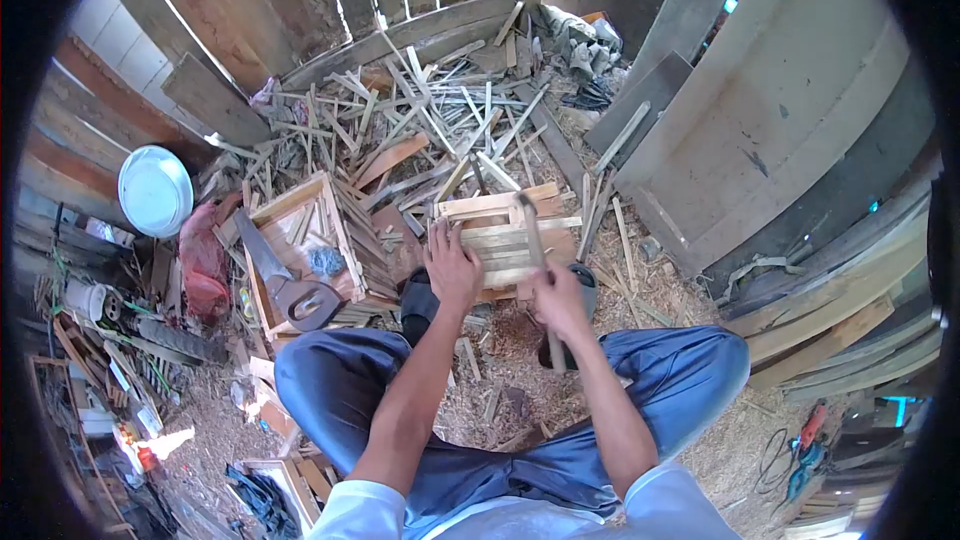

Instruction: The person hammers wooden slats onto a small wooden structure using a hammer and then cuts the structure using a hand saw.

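My right hand point(558, 302) is wrapped round the wooden handle of a hammer point(536, 240), whose head points away from me over a small slatted wooden piece point(500, 238). That piece is made of pale strips laid side by side and rests low between my feet. On its left end lies my left hand point(453, 268), fingers stretched out and somewhat apart. Whether a nail sits under those fingertips is too small to tell.
Left of me stands a wooden crate point(357, 275) with a handsaw point(275, 265) and a blue tangled bundle point(325, 261) on it. Loose wood strips point(430, 110) are heaped toward the plank wall. A large board point(770, 120) leans at right. Sawdust covers the floor.
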Tool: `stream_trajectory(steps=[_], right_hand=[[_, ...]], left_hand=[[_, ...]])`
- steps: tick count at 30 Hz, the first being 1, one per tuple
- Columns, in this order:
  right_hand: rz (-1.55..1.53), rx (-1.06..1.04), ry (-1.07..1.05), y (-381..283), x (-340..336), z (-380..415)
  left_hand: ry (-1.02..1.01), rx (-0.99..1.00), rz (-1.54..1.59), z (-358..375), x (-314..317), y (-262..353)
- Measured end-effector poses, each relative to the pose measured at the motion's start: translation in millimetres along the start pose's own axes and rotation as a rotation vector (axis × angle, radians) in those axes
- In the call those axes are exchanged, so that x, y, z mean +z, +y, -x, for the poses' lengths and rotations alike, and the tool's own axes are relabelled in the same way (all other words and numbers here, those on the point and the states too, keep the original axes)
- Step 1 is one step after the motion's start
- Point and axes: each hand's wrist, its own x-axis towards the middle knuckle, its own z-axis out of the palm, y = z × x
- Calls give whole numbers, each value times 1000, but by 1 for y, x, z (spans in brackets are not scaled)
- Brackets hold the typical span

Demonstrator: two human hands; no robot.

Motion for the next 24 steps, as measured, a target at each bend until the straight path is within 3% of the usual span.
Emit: stream_trajectory(steps=[2, 4, 5, 7, 8, 10, 14, 15, 20, 22, 24], right_hand=[[-83, -34, 47, -13, -17, 8], [-361, -49, -93, -21, -48, 0], [-344, -45, -96, -29, -58, -6], [7, 37, -152, -46, -77, -18], [16, 44, -151, -51, -90, -28], [422, -58, -182, -64, -108, -46], [543, -100, -179, -37, -105, -53], [690, -183, -197, -32, -102, -54], [644, -255, -165, -16, -89, -68], [492, -79, -174, -18, -91, -70], [508, -41, -218, -25, -100, -71]], left_hand=[[17, 9, 43, -1, 2, -5], [37, -7, 46, -2, 4, -5], [41, 1, 39, -2, 4, -5], [27, -8, 46, -1, 2, -4], [21, -16, 53, 1, 1, -3], [30, 3, 52, -2, -5, -2], [33, -4, 56, -3, -11, -1], [31, -7, 52, -4, -10, -1], [45, -4, 58, -4, -11, -1], [19, -17, 20, -3, -9, -4], [-15, -29, 50, -3, -7, -5]])
